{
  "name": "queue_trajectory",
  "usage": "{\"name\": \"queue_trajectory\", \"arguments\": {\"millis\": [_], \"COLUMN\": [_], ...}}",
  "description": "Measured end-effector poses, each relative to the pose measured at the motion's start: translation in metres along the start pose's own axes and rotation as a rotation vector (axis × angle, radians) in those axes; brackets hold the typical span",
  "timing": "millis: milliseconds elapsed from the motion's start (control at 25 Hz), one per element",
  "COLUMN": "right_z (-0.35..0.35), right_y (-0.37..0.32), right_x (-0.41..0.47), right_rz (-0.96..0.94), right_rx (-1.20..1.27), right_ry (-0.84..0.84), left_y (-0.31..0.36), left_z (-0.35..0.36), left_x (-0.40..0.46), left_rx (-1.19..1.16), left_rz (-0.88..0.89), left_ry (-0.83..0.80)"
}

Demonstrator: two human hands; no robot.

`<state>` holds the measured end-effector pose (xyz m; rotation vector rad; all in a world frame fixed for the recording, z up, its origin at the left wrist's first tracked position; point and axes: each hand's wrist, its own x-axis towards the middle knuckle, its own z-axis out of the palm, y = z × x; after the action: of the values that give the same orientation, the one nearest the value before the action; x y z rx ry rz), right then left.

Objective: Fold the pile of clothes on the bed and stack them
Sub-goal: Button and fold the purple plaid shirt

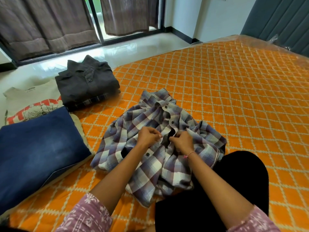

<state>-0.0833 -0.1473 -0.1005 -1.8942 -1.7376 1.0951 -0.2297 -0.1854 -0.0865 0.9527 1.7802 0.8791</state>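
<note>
Pinching one plaid shirt [150,148] at its placket, left hand [148,137] and right hand [182,142], two folded stacks beside.

Light: I see bright daylight coming in through the glass door [98,19] behind the curtains [41,25].
Glare: the white floor [133,47] shines.
Shadows: soft, small.
Edges: lines bend at the sides.
Sharpness: the folded dark shirt [87,81] looks a bit smeared.

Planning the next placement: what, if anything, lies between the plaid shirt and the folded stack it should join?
Nothing visible: only bare orange bedspread separates the plaid shirt from the dark folded shirt topping the stack.
</note>
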Motion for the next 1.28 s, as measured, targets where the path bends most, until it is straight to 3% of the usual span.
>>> {"name": "queue_trajectory", "arguments": {"millis": [160, 360, 440, 560, 920, 1120, 1280], "right_z": [-0.027, -0.037, -0.033, -0.024, -0.014, -0.013, -0.01], "right_y": [-0.006, -0.019, -0.024, -0.028, -0.035, -0.034, -0.033], "right_x": [-0.018, -0.034, -0.037, -0.039, -0.05, -0.052, -0.049], "right_rz": [0.086, 0.237, 0.179, 0.012, -0.22, -0.24, -0.177], "right_rx": [0.492, 0.787, 0.75, 0.544, 0.055, 0.097, 0.252], "right_ry": [-0.117, -0.205, -0.199, -0.052, 0.242, 0.262, 0.167], "left_y": [0.015, 0.028, 0.031, 0.034, 0.031, 0.029, 0.025], "left_z": [-0.003, -0.001, 0.003, 0.009, 0.017, 0.011, 0.006], "left_x": [-0.01, -0.021, -0.026, -0.031, -0.036, -0.042, -0.041], "left_rx": [0.002, 0.03, 0.1, 0.196, 0.077, 0.01, 0.031], "left_rz": [0.06, 0.112, 0.135, 0.16, 0.135, 0.163, 0.179], "left_ry": [-0.071, -0.029, 0.008, 0.071, 0.139, 0.113, 0.12]}}
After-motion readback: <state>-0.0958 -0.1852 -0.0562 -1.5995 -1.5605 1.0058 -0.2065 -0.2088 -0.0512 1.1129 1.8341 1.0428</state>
